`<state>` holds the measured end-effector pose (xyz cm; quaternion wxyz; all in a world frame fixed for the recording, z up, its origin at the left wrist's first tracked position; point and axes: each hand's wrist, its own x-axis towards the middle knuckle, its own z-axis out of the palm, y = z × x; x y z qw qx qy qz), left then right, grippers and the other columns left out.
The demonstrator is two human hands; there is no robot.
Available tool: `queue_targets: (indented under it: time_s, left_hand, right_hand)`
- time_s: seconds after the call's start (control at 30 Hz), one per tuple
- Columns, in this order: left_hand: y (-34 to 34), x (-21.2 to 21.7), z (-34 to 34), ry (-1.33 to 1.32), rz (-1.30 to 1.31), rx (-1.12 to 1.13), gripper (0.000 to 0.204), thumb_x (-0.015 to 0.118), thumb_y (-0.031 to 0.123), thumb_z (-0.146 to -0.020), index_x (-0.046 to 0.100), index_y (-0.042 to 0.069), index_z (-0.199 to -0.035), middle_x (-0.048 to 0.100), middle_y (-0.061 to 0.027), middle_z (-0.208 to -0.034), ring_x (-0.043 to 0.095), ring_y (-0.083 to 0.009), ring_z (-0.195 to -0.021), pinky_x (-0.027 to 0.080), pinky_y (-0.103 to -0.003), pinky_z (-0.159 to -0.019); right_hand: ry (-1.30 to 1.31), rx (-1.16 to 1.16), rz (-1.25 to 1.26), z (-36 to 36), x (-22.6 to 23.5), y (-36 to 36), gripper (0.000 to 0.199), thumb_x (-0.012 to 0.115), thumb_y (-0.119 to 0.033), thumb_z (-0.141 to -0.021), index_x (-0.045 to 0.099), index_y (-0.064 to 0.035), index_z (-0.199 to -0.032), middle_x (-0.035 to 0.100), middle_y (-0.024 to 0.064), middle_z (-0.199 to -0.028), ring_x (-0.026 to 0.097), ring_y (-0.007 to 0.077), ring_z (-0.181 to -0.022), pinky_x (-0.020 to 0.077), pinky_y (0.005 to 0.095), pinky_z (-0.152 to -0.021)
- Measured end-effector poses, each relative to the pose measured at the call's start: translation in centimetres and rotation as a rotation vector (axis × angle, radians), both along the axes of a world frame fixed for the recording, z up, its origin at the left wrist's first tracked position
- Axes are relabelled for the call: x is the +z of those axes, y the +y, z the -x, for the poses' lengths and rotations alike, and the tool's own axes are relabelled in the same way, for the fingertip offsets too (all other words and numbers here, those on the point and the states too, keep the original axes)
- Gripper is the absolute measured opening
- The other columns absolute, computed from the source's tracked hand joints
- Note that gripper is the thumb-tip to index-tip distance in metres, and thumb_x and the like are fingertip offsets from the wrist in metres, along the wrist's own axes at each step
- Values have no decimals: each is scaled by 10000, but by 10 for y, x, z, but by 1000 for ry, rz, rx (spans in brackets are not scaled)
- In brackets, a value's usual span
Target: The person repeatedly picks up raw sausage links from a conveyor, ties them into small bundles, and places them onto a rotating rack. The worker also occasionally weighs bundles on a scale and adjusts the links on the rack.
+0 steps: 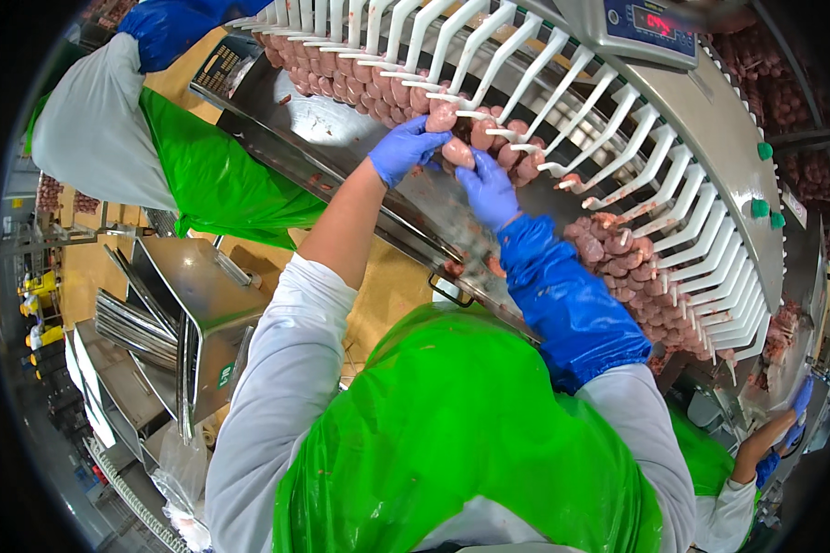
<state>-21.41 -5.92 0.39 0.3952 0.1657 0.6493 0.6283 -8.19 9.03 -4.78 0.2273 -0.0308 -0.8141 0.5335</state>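
Short pink sausage links (341, 78) hang in loops from a curved row of white hooks (489, 55). My left hand (404, 152), in a blue-purple glove, is closed around the string of links at one hook, its fingers between two plump links. Just below, a sausage link (457, 153) lies between my two hands. My right hand (489, 191), gloved alike with a blue sleeve cover, is closed at the lower end of that link, fingertips against it. Part of the string behind my fingers is hidden.
Below the hooks runs a metal trough (415, 207) with meat scraps. More sausage links (632, 286) hang at the right. A scale display (650, 28) sits above the hooks. A co-worker in a green apron (221, 175) stands at the left, another person's arm (765, 442) at lower right.
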Motion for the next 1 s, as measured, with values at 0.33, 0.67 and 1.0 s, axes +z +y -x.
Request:
queue_targets:
  time_s: [0.33,0.67,1.0]
  left_hand:
    - [21,-15,-28,-5,-242,258,290,642,172,-956,596,9,-1192,666,-82,-1050,668,-170,-909,594,-323,-764]
    - [18,-10,-18,328,264,57,279,677,244,-917,683,22,-1085,690,-63,-895,644,-122,-810,537,-292,-723]
    - [57,38,-38,755,785,60,484,458,510,-926,682,154,-1166,677,-199,-1144,629,-419,-1066,499,-519,-908]
  right_hand:
    - [-364,191,425,-12,9,19,134,495,-197,-974,592,-111,-1007,597,91,-775,559,224,-581,435,356,-513]
    - [-182,289,-679,-24,42,19,206,562,-164,-889,711,-132,-1028,685,165,-958,684,347,-845,540,474,-717]
    - [-244,196,-789,-28,28,19,238,579,-123,-828,707,-144,-1029,661,152,-1101,665,352,-950,532,463,-807]
